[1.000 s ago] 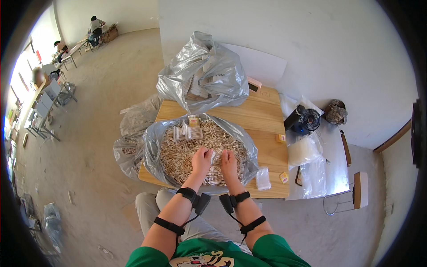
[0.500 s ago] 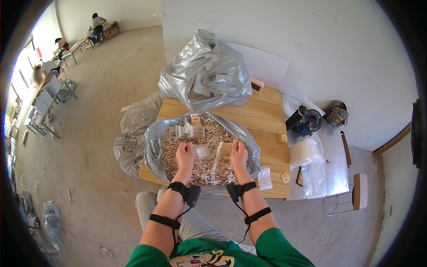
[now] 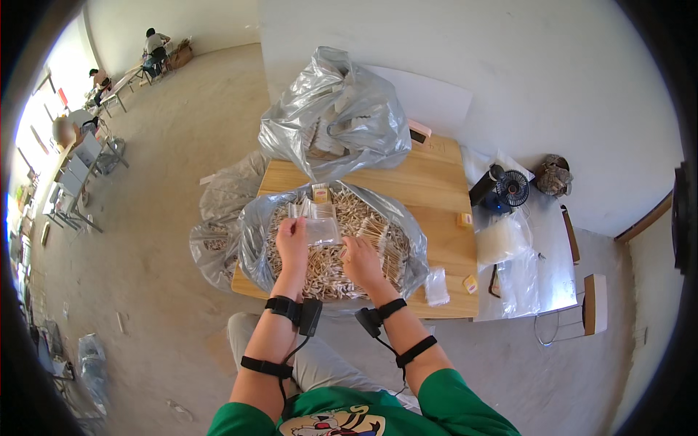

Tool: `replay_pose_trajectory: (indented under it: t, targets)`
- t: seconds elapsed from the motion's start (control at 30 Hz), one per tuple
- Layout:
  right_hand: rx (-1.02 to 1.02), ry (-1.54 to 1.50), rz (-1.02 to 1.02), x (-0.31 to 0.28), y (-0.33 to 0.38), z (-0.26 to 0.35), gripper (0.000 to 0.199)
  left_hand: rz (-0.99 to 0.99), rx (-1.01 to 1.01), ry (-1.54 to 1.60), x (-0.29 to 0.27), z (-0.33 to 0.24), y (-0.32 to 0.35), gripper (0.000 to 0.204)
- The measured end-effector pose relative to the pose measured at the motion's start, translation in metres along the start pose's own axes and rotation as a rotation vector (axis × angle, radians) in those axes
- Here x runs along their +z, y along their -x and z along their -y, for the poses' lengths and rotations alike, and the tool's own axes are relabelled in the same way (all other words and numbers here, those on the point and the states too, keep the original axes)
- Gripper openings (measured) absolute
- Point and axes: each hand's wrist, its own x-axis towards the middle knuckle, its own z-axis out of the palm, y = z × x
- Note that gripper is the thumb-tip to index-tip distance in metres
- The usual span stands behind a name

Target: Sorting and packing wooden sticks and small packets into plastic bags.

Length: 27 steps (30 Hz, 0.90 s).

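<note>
A small clear plastic bag [image 3: 323, 232] spans the gap between my hands, above a heap of cotton swabs [image 3: 327, 276]. My left hand [image 3: 293, 243] is closed in a pinch on the bag's left side. At the bag's lower right corner, my right hand [image 3: 363, 263] has its fingers closed on the edge. The swabs fill an opened grey plastic sack [image 3: 254, 243] on the table. Just beyond the clear bag lies a filled packet of swabs [image 3: 313, 210], with a small yellow card [image 3: 321, 193] behind it. A row of aligned swabs [image 3: 373, 229] rests right of the bag.
Another grey sack [image 3: 334, 116] stands at the back of the wooden table [image 3: 443, 189]. Empty clear bags [image 3: 437, 287] and yellow cards [image 3: 470, 283] lie at the right. A side table holds a black fan [image 3: 512, 188] and a plastic-bag stack [image 3: 500, 241]. People sit far left.
The small clear bag has been lifted and stretched between my hands. My right hand has moved left, away from the row of swabs; my left has shifted slightly farther out.
</note>
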Motion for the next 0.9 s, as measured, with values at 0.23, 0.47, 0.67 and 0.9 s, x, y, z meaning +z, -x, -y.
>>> replay_pose_trajectory:
  t: [0.23, 0.47, 0.67, 0.9]
  targets:
    - [0.017, 0.168, 0.16, 0.008, 0.0, -0.012, 0.026, -0.052, -0.073, 0.065, -0.025, 0.014, 0.011, 0.024]
    - [0.164, -0.298, -0.105, -0.045, 0.01, 0.021, 0.025, -0.034, -0.088, 0.118, -0.036, 0.045, 0.017, 0.023]
    - [0.575, -0.803, -0.408, -0.105, 0.094, -0.034, 0.015, 0.079, -0.19, 0.177, -0.027, 0.021, 0.038, 0.022]
    - [1.013, -0.974, -0.96, -0.171, 0.179, -0.167, 0.024, 0.184, -0.215, 0.113, -0.006, 0.012, 0.065, 0.022]
